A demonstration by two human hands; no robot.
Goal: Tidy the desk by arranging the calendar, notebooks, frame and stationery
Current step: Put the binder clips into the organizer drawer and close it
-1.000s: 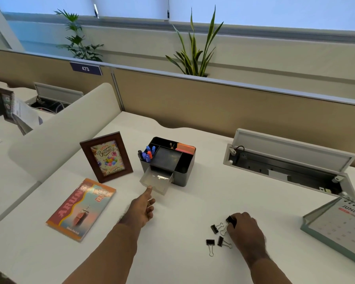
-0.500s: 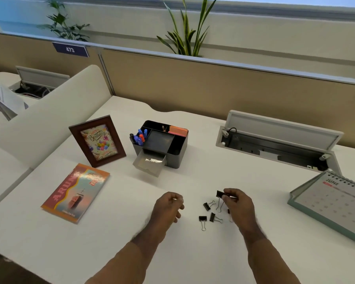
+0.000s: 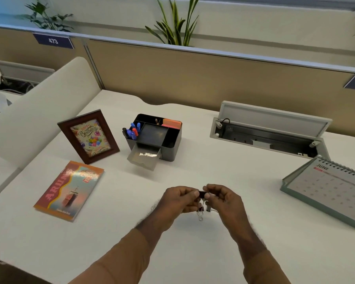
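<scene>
surface: white; the task's things lie spread out on it.
calendar: far right, near the edge; a stray elbow could push it.
organiser: drawer pulled open and jutting out; likely the clips' home, easy to knock.
left hand: fingers curled, pinching the binder clip.
right hand: pinches the same clip; a fumbled handover could drop it.
loose clips: under the hands, partly hidden; the count is unclear.

Bare forearms, bare hands, sleeveless.
</scene>
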